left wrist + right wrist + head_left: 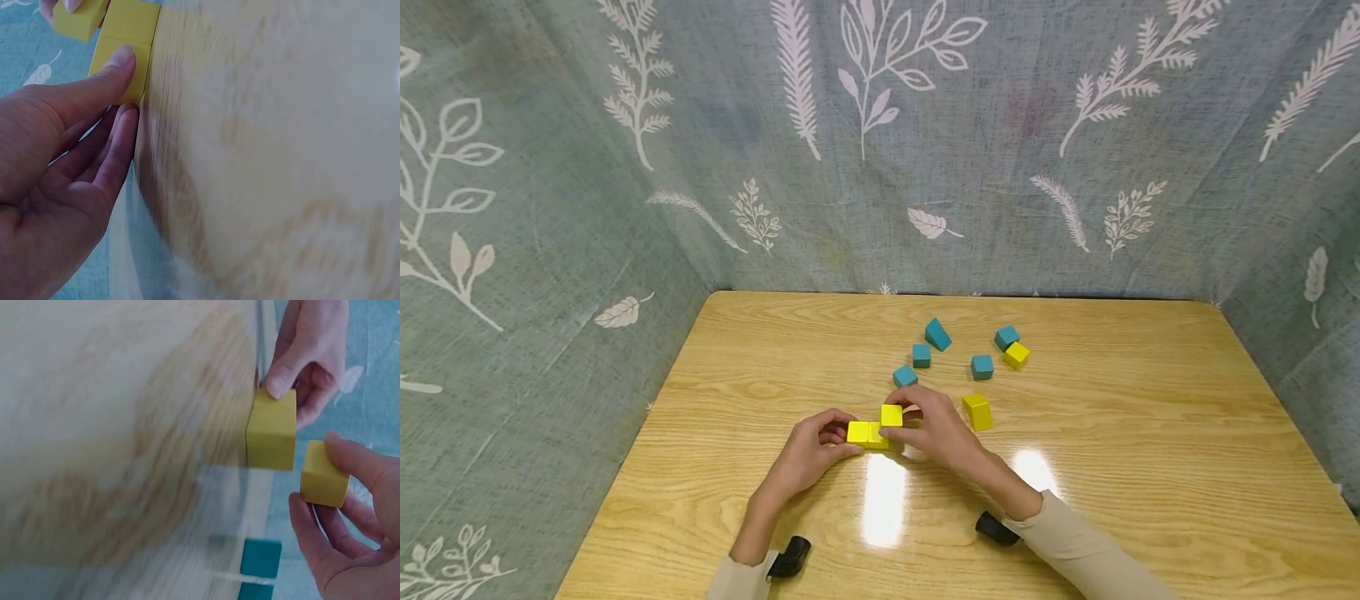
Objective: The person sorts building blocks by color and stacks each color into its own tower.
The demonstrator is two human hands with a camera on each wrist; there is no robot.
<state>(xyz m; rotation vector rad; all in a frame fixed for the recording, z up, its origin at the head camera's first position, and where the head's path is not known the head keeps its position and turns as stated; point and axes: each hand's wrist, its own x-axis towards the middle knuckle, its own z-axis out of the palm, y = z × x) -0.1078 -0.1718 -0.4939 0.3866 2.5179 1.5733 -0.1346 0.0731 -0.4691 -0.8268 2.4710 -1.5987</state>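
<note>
Two yellow blocks sit side by side on the wooden table, a left one (857, 432) and a right one (877, 437). My left hand (808, 451) pinches the left block between thumb and fingers, as the left wrist view also shows. In my right hand (943, 429) a yellow cube (891, 415) is gripped by the thumb and fingertips. That cube is raised off the table near the right end of the pair. The right wrist view shows a gap between the held cube (324, 475) and the pair (271, 434).
Beyond the right hand lie blue cubes (921, 356), (982, 367) and a blue wedge (937, 334). A yellow cube (1017, 356) touches another blue cube (1007, 337). A yellow block with a sloped face (977, 412) lies right of the right hand. Patterned cloth (850, 225) hangs behind the table.
</note>
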